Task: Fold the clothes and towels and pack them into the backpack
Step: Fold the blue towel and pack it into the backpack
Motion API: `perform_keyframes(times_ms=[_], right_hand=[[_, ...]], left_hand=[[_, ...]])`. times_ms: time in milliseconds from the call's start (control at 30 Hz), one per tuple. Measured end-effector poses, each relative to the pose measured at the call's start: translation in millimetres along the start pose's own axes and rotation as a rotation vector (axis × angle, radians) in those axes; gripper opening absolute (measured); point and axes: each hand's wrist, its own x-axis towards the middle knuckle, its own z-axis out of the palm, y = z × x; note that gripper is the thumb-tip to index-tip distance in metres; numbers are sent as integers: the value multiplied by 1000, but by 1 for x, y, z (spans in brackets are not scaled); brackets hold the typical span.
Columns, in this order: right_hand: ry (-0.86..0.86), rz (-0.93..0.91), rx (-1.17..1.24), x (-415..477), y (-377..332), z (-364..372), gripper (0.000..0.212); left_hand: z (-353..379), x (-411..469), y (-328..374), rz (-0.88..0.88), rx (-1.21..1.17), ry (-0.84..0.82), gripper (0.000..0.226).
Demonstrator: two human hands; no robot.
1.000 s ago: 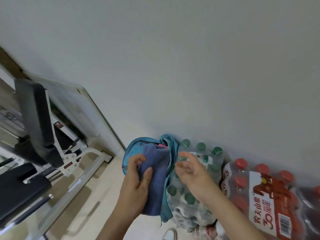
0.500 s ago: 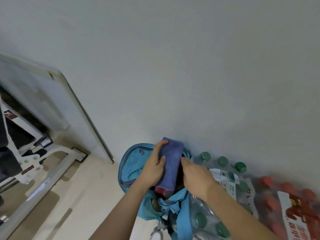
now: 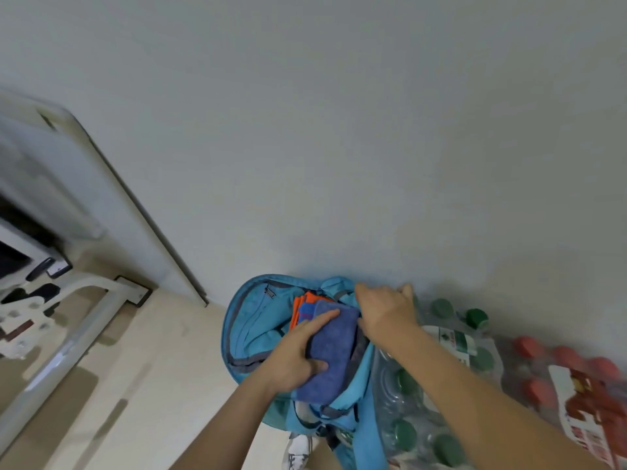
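- Now packing: left hand [image 3: 298, 354] clasps the folded blue towel [image 3: 336, 354] at the backpack [image 3: 251, 320] mouth (orange cloth [image 3: 300, 305] inside).
- Right hand [image 3: 386, 310] on backpack's far rim, grip unclear.
- Next, push towel deeper.

plain pale grey wall [image 3: 339, 130], beige floor [image 3: 135, 385], white panel [image 3: 112, 212] leaning on the wall at left, white metal frame [image 3: 84, 320] beside it, green-cap bottles [image 3: 441, 401] and red-cap bottles [image 3: 559, 368] along the wall, soft flat light

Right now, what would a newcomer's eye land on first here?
The open blue backpack sits low centre against the wall, the left hand gripping a folded purple towel at its mouth, over orange cloth. The right hand holds its far rim; green-capped bottles, then red-capped bottles, lie to its right.
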Motion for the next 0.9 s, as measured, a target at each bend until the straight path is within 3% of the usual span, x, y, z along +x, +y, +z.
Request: perform_keyframes(times_ms=[133,333,433,500,600,667,767,900], right_hand=[[49,17,52,6,2,-2,25],[321,159,210,-2,15,11,17],[362,127,199,-4,11,18,10],[447,65,212,-10,12,21,23],[509,-148,180,-34,10,23,40],[499,-248,138,-49,11,29,35],[393,-250,132,-60,20,41,25],[365,-171,135,-72,29,47,16]], left_hand=[[-1,-5,-3,-10,1,23,88],[5,27,22,-24,584,-130,95],[1,33,34,17,987,-24,98],[0,32,37,166,1125,27,97],[3,29,24,382,1137,5,97],[0,27,16,326,1099,-77,107],[-1,29,14,170,1073,-219,115],[13,38,19,151,1155,-178,100]])
